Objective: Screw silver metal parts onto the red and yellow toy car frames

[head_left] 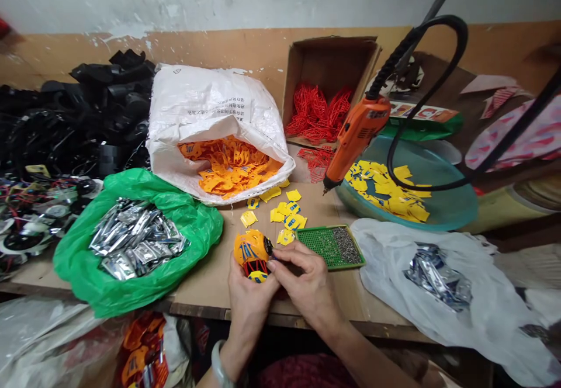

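Note:
My left hand [249, 294] is closed around an orange toy car body [250, 249] with blue markings, a red lattice part and a yellow piece at its lower side. The body is held above the front of the table. My right hand [307, 277] pinches at the black end of the car body with thumb and fingertips; whatever small piece lies between them is hidden. Just right of my right hand lies a green tray [318, 246] with small metal screws. Yellow printed pieces [294, 222] are scattered on the cardboard behind the car body.
An orange electric screwdriver [359, 134] hangs at the right above a teal basin [456, 207] of yellow pieces. A white sack [214, 93] holds orange shells. A green bag [118, 186] contains silvery strips. A cardboard box [333, 55] holds red parts. Black parts [109, 96] are heaped left.

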